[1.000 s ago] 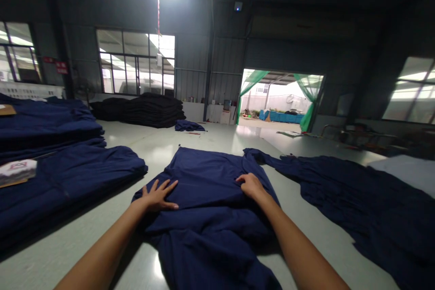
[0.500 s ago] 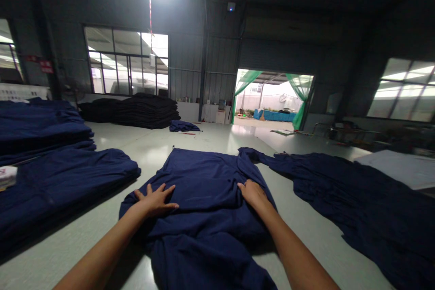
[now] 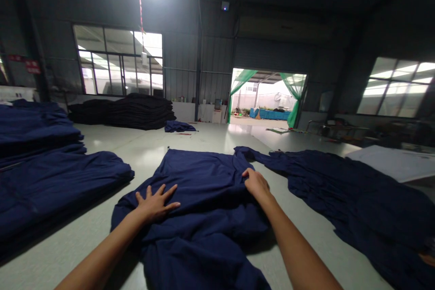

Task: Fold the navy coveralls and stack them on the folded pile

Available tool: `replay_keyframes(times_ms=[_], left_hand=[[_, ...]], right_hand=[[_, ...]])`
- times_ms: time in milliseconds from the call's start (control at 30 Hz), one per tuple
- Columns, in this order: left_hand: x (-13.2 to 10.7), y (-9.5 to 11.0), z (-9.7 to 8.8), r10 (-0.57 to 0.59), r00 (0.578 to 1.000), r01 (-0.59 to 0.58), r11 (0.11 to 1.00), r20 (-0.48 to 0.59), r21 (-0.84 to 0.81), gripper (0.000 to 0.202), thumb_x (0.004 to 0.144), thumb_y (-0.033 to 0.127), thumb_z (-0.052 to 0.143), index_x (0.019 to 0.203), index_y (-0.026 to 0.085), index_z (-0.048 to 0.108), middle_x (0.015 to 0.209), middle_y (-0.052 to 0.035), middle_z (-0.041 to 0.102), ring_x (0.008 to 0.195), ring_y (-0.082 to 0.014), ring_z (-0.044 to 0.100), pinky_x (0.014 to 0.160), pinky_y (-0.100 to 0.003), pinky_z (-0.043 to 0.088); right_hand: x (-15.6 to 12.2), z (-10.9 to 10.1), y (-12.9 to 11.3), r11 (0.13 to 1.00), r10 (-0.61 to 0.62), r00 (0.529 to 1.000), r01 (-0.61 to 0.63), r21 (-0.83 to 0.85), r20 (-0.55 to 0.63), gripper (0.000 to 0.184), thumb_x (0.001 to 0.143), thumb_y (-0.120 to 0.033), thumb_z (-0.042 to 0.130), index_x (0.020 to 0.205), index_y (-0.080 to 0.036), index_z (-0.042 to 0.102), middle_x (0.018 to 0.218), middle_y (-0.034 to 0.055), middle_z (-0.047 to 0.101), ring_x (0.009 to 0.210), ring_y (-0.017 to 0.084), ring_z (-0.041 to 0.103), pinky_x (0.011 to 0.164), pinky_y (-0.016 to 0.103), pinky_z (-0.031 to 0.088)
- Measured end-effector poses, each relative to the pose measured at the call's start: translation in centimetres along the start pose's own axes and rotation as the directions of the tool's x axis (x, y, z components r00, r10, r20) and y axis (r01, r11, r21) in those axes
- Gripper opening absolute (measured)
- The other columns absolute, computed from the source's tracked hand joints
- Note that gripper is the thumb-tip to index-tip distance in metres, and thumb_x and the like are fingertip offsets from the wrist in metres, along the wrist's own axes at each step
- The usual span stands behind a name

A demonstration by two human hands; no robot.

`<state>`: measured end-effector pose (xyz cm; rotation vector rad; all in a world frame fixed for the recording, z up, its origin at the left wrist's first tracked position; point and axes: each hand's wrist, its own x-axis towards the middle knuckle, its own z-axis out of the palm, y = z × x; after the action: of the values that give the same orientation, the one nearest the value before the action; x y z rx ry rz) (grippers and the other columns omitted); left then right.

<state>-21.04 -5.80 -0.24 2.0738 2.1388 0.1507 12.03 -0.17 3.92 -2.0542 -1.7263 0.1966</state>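
Note:
A navy blue garment (image 3: 204, 190) lies rumpled on the pale table in front of me, its near part bunched in thick folds. My left hand (image 3: 154, 205) rests flat on its left side, fingers spread. At the garment's right edge, my right hand (image 3: 257, 185) has its fingers curled over the cloth, pinching a fold. The fingertips of that hand are partly hidden.
Folded navy garments (image 3: 61, 186) are stacked on the left. Another loose navy garment (image 3: 343, 195) spreads along the right, near a white sheet (image 3: 390, 163). Farther back are a black cloth pile (image 3: 136, 111) and a small navy bundle (image 3: 179, 126) on the table (image 3: 217, 138).
My right hand has closed on the cloth and risen slightly, lifting the garment's right edge. My left hand stays spread in nearly the same place. The view has turned slightly right.

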Motion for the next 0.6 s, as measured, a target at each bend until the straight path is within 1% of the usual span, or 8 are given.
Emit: replay_keyframes(times_ms=[67, 133, 200, 267, 367, 433, 533, 600], left_hand=[[0.0, 0.6, -0.3, 0.036, 0.999, -0.036, 0.999, -0.022, 0.003, 0.069, 0.071, 0.072, 0.034, 0.133, 0.042, 0.032, 0.144, -0.0045, 0.030, 0.127, -0.0506, 0.013, 0.086, -0.076, 0.002], [0.0, 1.3, -0.5, 0.123, 0.989, -0.121, 0.992, -0.080, 0.037, 0.063, 0.075, 0.069, 0.032, 0.130, 0.039, 0.040, 0.143, -0.0040, 0.031, 0.129, -0.0467, 0.011, 0.089, -0.075, 0.000], [-0.1, 1.8, -0.5, 0.201, 0.970, -0.193, 0.979, -0.136, 0.068, 0.060, 0.077, 0.067, 0.032, 0.129, 0.038, 0.041, 0.145, -0.0013, 0.027, 0.132, -0.0428, 0.006, 0.091, -0.073, -0.002], [-0.1, 1.9, -0.3, 0.190, 0.973, -0.185, 0.982, -0.133, 0.046, 0.063, 0.074, 0.069, 0.034, 0.131, 0.042, 0.036, 0.147, 0.0018, 0.020, 0.131, -0.0444, 0.000, 0.089, -0.075, -0.001], [-0.1, 1.3, 0.6, 0.034, 0.999, -0.035, 0.999, -0.042, -0.023, 0.075, 0.066, 0.076, 0.038, 0.133, 0.044, 0.027, 0.149, -0.0018, 0.014, 0.127, -0.0523, 0.000, 0.085, -0.077, 0.002], [0.1, 0.8, 1.2, -0.037, 0.999, 0.038, 0.999, 0.006, -0.036, 0.083, 0.062, 0.080, 0.037, 0.134, 0.042, 0.024, 0.149, -0.0053, 0.012, 0.125, -0.0542, 0.000, 0.085, -0.077, 0.002], [0.3, 0.1, 1.5, -0.071, 0.997, 0.073, 0.997, 0.039, -0.035, 0.088, 0.058, 0.082, 0.038, 0.134, 0.042, 0.022, 0.149, -0.0054, 0.008, 0.125, -0.0539, -0.002, 0.086, -0.076, 0.001], [0.5, -0.3, 1.1, -0.093, 0.993, 0.095, 0.995, 0.067, -0.024, 0.088, 0.056, 0.081, 0.042, 0.134, 0.043, 0.025, 0.149, -0.0048, 0.010, 0.125, -0.0541, -0.001, 0.085, -0.077, 0.002]], right_hand=[[-0.2, -1.0, 0.0, 0.991, 0.008, 0.995, -0.020, -0.129, -0.098, 0.024, 0.073, -0.014, 0.050, 0.087, -0.026, 0.065, 0.103, 0.0078, 0.056, 0.100, 0.024, 0.051, 0.078, 0.032, 0.040], [-0.5, -0.9, -0.3, 0.975, -0.129, 0.984, 0.103, -0.198, -0.125, 0.027, 0.075, -0.016, 0.048, 0.091, -0.028, 0.066, 0.113, 0.0074, 0.054, 0.109, 0.025, 0.045, 0.086, 0.036, 0.036], [-0.8, 0.1, -0.7, 0.935, -0.307, 0.950, 0.291, -0.201, -0.055, 0.033, 0.081, -0.020, 0.044, 0.106, -0.031, 0.062, 0.122, 0.0038, 0.052, 0.118, 0.023, 0.038, 0.096, 0.040, 0.029], [-0.9, 1.3, -0.9, 0.903, -0.376, 0.924, 0.381, -0.197, 0.066, 0.036, 0.085, -0.032, 0.040, 0.118, -0.034, 0.053, 0.131, 0.0009, 0.047, 0.127, 0.024, 0.027, 0.103, 0.048, 0.016], [-0.8, 2.7, 0.0, 0.935, -0.218, 0.951, 0.268, -0.235, 0.218, 0.047, 0.085, -0.052, 0.034, 0.127, -0.036, 0.043, 0.140, 0.0006, 0.036, 0.133, 0.034, 0.009, 0.098, 0.064, -0.001], [-0.6, 3.2, 1.1, 0.964, -0.052, 0.963, 0.118, -0.238, 0.263, 0.054, 0.084, -0.059, 0.025, 0.133, -0.037, 0.034, 0.143, 0.0010, 0.029, 0.132, 0.039, 0.006, 0.093, 0.069, -0.003], [-0.2, 3.5, 2.4, 0.978, 0.076, 0.955, -0.016, -0.207, 0.287, 0.059, 0.084, -0.060, 0.019, 0.136, -0.032, 0.030, 0.146, 0.0039, 0.022, 0.131, 0.040, 0.009, 0.094, 0.070, 0.006], [0.1, 3.4, 2.6, 0.984, 0.054, 0.958, -0.003, -0.181, 0.282, 0.062, 0.082, -0.061, 0.028, 0.131, -0.025, 0.040, 0.144, 0.0105, 0.027, 0.129, 0.040, 0.019, 0.092, 0.068, 0.017]])
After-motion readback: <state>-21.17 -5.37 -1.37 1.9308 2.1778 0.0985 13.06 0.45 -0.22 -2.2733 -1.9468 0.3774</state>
